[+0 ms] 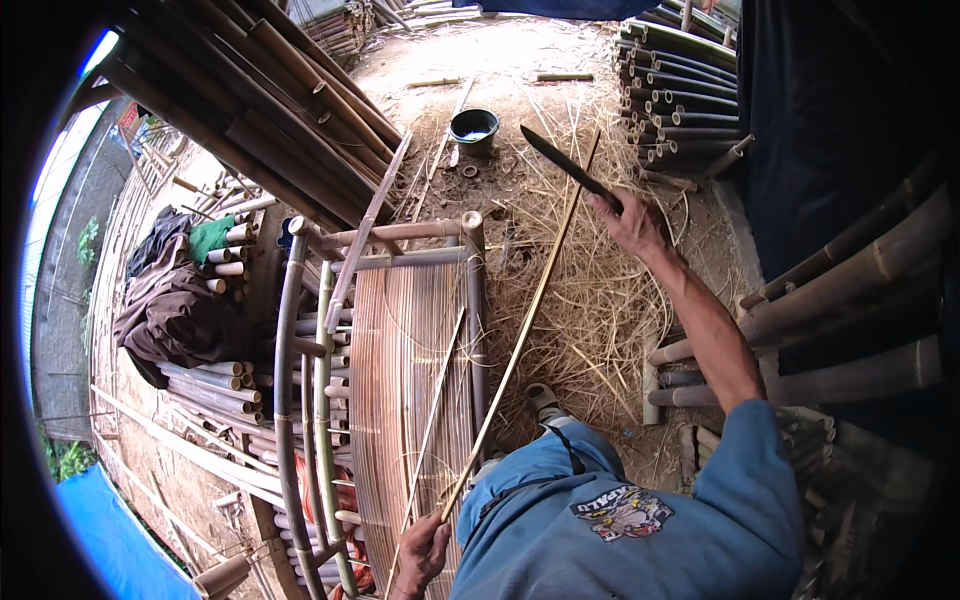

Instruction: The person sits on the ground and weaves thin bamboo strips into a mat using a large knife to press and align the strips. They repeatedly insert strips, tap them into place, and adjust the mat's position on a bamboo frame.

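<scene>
My right hand (632, 222) is closed round the handle of a long dark-bladed knife (562, 160), its blade pointing up and to the left. Low in the picture, my left hand (424, 548) grips the near end of a long thin bamboo strip (522, 335). The strip slants away from me to the upper right, and its far end passes behind the knife blade. Beside my left hand lies a bamboo bench (385, 330) with a slatted top. A thinner loose strip (432, 425) rests across those slats, its lower end near my left hand.
Bamboo shavings (570, 290) litter the ground ahead. A black bucket (474, 128) stands farther off. Bamboo poles (290, 90) lean at the upper left, and cut poles (680, 95) are stacked at the upper right. Dark cloths (180, 305) lie over poles at the left.
</scene>
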Demonstrator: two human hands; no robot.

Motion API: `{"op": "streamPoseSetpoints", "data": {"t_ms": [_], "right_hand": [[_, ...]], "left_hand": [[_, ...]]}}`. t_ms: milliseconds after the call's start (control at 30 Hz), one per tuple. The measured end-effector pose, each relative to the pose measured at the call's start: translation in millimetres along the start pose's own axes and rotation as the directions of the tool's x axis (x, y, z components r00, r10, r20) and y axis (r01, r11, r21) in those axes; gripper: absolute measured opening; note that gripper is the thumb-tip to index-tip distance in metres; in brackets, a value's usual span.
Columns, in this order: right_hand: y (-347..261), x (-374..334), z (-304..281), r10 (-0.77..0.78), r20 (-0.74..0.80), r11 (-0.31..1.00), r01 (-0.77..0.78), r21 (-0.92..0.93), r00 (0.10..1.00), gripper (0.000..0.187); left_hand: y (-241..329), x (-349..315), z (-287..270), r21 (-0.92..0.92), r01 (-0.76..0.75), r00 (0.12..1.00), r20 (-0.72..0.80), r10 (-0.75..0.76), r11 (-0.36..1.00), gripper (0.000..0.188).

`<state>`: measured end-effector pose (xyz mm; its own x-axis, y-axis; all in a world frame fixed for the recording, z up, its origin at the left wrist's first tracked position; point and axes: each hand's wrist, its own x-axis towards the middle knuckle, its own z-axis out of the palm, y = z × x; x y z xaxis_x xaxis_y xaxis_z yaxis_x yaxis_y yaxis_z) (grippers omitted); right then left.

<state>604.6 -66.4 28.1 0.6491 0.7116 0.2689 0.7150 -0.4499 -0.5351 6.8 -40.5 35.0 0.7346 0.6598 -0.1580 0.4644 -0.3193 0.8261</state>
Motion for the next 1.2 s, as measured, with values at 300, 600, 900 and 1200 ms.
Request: {"op": "streamPoseSetpoints", "data": {"t_ms": [300, 600, 900, 1200], "right_hand": [[40.7, 41.2, -23.9, 0.018, -0.097, 0.997, -0.025, -0.07, 0.995, 0.069], [-43.5, -11.5, 6.1, 0.199, 0.279, 0.261, -0.325, 0.909, 0.94, 0.048], [-74.6, -7.0, 39.6, 0.256, 0.311, -0.051, -0.309, 0.95, 0.915, 0.033], [-83.8, 4.9, 40.2, 0.338, 0.199, 0.355, -0.321, 0.878, 0.92, 0.034]], "left_hand": [[-1.3, -18.8, -4.9, 0.133, 0.022, 1.0, -0.001, -0.022, 0.991, 0.022], [2.9, 18.2, 32.8, -0.637, 0.672, 0.738, 0.613, -0.281, 0.378, 0.052], [34.2, 39.0, 65.5, -0.549, 0.78, 0.614, 0.764, 0.199, -0.301, 0.053], [72.2, 54.2, 87.4, -0.818, 0.575, 0.817, 0.575, 0.044, 0.011, 0.051]]}}
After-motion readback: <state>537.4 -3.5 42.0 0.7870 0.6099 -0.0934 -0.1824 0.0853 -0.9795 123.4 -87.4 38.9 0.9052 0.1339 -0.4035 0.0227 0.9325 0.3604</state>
